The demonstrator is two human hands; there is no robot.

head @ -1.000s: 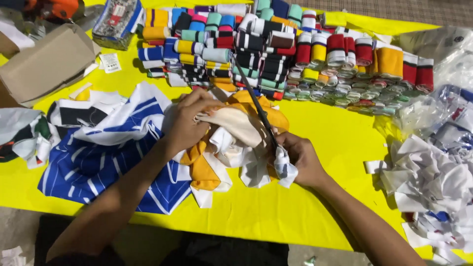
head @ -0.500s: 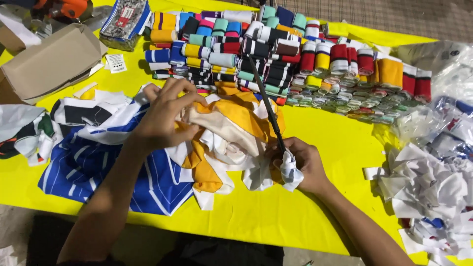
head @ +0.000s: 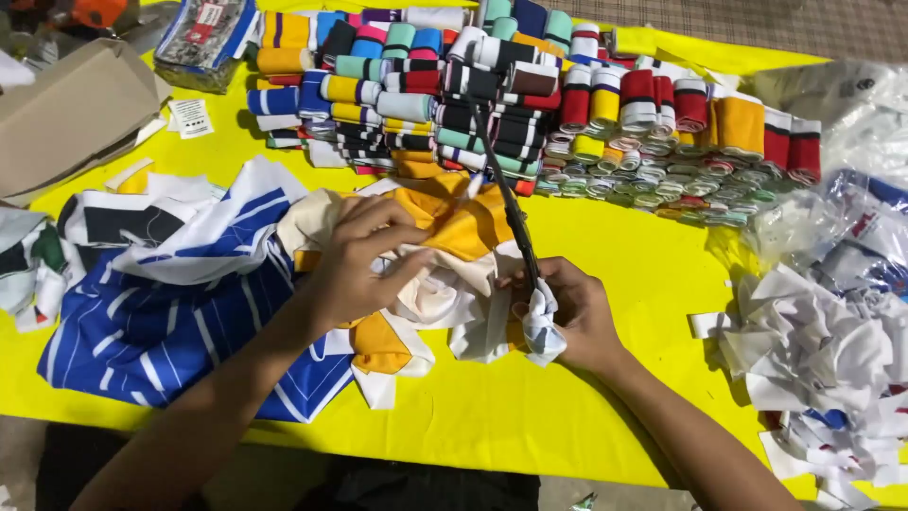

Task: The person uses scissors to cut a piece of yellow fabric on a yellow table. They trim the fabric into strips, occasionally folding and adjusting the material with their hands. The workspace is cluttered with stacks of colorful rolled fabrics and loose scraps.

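Obs., near field: my left hand (head: 355, 260) lies palm-down on the yellow-and-white fabric piece (head: 445, 255), fingers curled and pinching a fold of its cream edge against the thumb. My right hand (head: 572, 312) is closed around the handles of the black scissors (head: 506, 203); the handles are wrapped in white cloth, fingers pressed together around them. The blades run up and away from the hand, lying over the yellow part of the fabric; I cannot tell whether they are parted.

Fabric position: bunched between both hands, resting on the yellow table cover (head: 605, 416), middle of the work area.

Left of it, touching and partly under my left forearm: a blue fabric panel with white stripes (head: 161, 322). Further left, a black-and-white cloth piece (head: 113, 222).

Right side, well apart from the right hand: a heap of white cloth scraps (head: 823, 350), with clear plastic bags (head: 851, 218) beyond it.

Far field: rows of folded striped rib bands (head: 530, 95) in many colours, stacked along the back of the table; the scissor tips reach their front row. Far left corner: a brown cardboard box (head: 66, 114) and, beside it, a flat plastic-wrapped packet (head: 203, 43).
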